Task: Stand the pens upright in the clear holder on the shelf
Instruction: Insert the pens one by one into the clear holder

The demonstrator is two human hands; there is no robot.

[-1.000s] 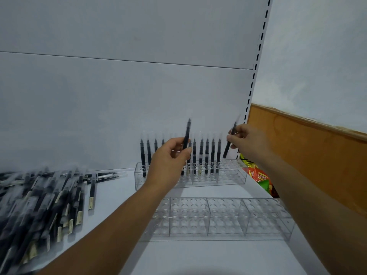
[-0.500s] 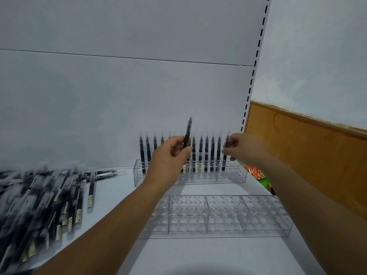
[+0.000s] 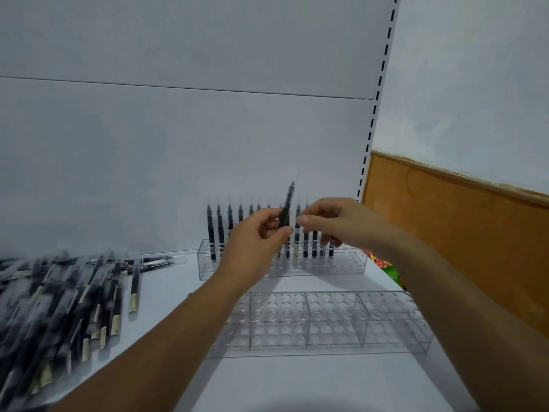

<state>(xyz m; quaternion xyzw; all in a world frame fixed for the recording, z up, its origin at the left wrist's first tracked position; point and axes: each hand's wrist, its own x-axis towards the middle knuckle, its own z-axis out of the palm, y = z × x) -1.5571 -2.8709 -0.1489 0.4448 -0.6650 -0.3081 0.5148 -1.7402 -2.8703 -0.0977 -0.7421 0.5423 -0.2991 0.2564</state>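
Note:
A black pen (image 3: 287, 205) stands nearly upright in my left hand (image 3: 255, 245), pinched between thumb and fingers above the far clear holder (image 3: 352, 265). That holder sits against the shelf's back panel with a row of black pens (image 3: 211, 233) upright in its rear holes. My right hand (image 3: 338, 223) hovers just right of the held pen, fingertips almost touching it, with nothing in it. A second clear holder (image 3: 386, 322) with bare holes lies nearer to me.
A heap of loose wrapped black pens (image 3: 59, 307) covers the shelf's left side. A colourful packet (image 3: 386, 267) lies beyond the shelf's right edge, beside an orange wooden panel (image 3: 460, 239). A slotted shelf upright (image 3: 371, 144) runs up at the right.
My right hand set its pen into the right end of the far holder, let go, and moved left to the pen in my left hand. The left hand barely moved.

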